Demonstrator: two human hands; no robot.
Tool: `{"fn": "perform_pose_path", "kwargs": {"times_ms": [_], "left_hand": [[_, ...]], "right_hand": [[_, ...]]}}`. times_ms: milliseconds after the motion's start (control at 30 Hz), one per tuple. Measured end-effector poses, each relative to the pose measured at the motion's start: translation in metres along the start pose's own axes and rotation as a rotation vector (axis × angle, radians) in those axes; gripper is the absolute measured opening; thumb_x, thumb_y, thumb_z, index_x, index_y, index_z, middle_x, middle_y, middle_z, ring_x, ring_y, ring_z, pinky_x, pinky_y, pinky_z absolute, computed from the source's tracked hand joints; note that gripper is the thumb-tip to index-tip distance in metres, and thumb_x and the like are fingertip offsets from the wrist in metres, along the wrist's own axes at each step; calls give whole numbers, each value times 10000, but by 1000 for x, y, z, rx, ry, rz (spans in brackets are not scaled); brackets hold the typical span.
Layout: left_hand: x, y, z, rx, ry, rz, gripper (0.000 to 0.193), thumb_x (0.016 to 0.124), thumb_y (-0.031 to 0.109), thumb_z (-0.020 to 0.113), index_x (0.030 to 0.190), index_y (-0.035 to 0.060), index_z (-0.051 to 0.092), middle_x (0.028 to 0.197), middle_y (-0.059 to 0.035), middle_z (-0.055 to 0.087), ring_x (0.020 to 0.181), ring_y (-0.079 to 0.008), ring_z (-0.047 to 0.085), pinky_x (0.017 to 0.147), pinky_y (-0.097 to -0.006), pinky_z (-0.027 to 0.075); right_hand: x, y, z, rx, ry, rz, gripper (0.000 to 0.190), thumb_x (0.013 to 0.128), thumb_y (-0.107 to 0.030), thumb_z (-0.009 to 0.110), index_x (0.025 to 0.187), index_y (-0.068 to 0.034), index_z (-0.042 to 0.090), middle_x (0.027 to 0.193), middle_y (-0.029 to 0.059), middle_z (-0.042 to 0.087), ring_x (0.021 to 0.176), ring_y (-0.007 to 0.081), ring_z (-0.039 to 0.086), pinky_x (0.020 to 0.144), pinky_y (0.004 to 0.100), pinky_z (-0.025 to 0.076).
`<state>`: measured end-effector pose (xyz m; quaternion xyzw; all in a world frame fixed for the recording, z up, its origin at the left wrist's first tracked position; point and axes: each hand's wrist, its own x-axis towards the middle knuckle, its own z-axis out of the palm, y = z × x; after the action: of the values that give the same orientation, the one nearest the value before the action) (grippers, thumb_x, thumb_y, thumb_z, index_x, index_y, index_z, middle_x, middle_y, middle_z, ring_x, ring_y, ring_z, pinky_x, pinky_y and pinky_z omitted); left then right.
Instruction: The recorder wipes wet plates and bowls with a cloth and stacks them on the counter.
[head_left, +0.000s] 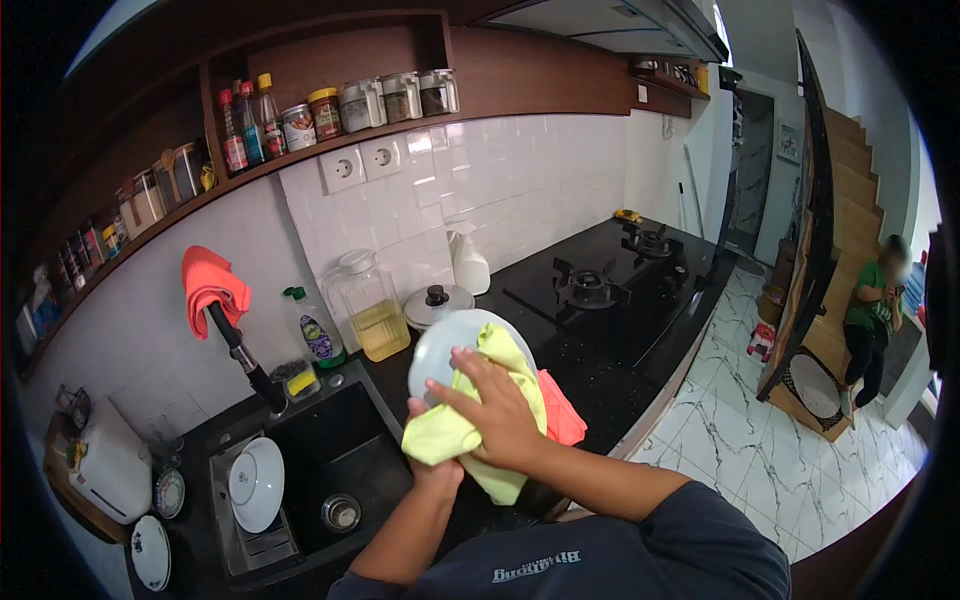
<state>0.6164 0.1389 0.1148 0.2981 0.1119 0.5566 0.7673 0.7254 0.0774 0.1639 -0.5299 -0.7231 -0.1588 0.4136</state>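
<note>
A pale white plate (437, 354) is held up over the black countertop near the sink's right edge. My left hand (436, 474) grips its lower side from beneath, partly hidden by a yellow-green cloth (442, 437). Over the plate's face, my right hand (501, 409) presses that cloth with its fingers spread. One end of the cloth bunches above the fingers and another hangs below my wrist. Just right of the plate lies a folded coral cloth (561, 411) on the counter.
A black sink (330, 442) has a white bowl (256, 484) on its left-hand rack. Behind stand a dish-soap bottle (319, 330), a pitcher of yellow liquid (375, 315), a lidded pot (437, 304) and a spray bottle (470, 266). A gas stove (592, 289) lies right; a person (870, 315) sits on the stairs.
</note>
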Motion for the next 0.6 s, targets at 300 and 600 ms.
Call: {"fn": "perform_pose_path", "kwargs": {"times_ms": [300, 600], "left_hand": [[-12, 15, 23, 391, -130, 105, 417, 993, 320, 391, 1073, -51, 562, 1059, -127, 622, 951, -162, 584, 857, -289, 442], [7, 19, 6, 497, -185, 70, 354, 972, 267, 464, 1066, -55, 577, 978, -101, 646, 900, -174, 605, 826, -288, 455]], "right_hand": [[28, 71, -28, 270, 242, 362, 589, 700, -49, 639, 1264, -71, 472, 1230, 188, 533, 1148, 332, 512, 954, 366, 406], [33, 54, -68, 255, 422, 352, 524, 648, 18, 651, 1139, -78, 496, 1068, 140, 567, 1019, 316, 575, 849, 362, 462]]}}
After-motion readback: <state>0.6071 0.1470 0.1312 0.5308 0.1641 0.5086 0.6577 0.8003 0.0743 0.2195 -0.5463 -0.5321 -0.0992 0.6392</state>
